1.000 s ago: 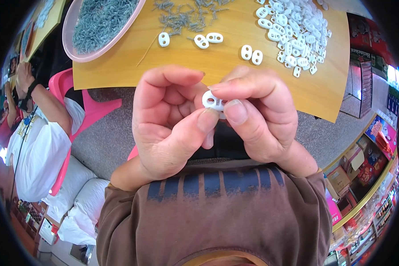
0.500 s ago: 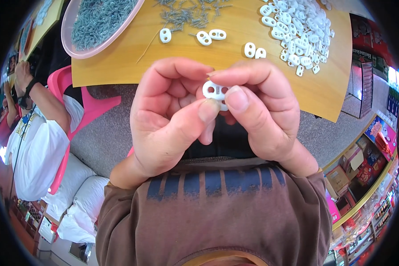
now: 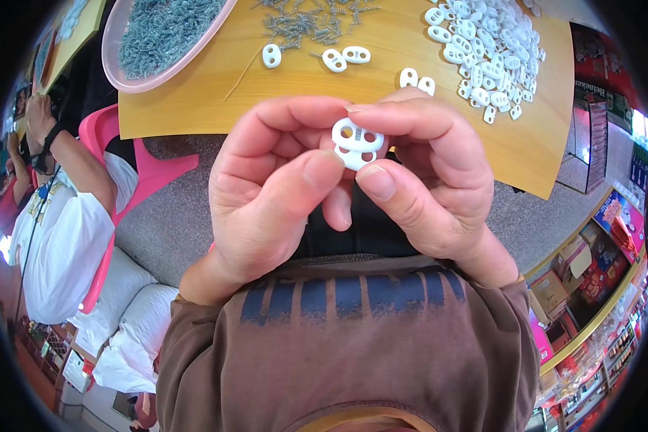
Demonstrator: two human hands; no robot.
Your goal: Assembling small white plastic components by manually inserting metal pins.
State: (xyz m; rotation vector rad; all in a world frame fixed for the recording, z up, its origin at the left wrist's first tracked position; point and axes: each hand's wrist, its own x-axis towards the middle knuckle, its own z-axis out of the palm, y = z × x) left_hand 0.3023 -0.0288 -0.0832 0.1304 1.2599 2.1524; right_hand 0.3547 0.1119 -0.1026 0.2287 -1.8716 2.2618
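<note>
Between my two hands is a white plastic two-hole cord lock (image 3: 357,160), with a second pair of holes in its lower part and a small spring between the upper holes. My left hand (image 3: 263,187) pinches it from the left, the thumb at its lower left edge and the fingers curled behind. On the other side my right hand (image 3: 439,187) grips it too, index finger along the top and thumb under the lower right edge. The fingers hide its back. Beyond them on the table lie loose white cord lock pieces (image 3: 335,60).
A pink basin (image 3: 111,72) of small metal springs stands on the wooden table (image 3: 187,115) at the far left. Loose springs (image 3: 309,27) lie beside it, and a heap of white pieces (image 3: 486,57) at the right. A person (image 3: 65,223) sits on a pink chair (image 3: 158,173) to the left.
My thumbs have slid down off the front of the cord lock. More of its face shows now, with its lower part and lower holes in sight.
</note>
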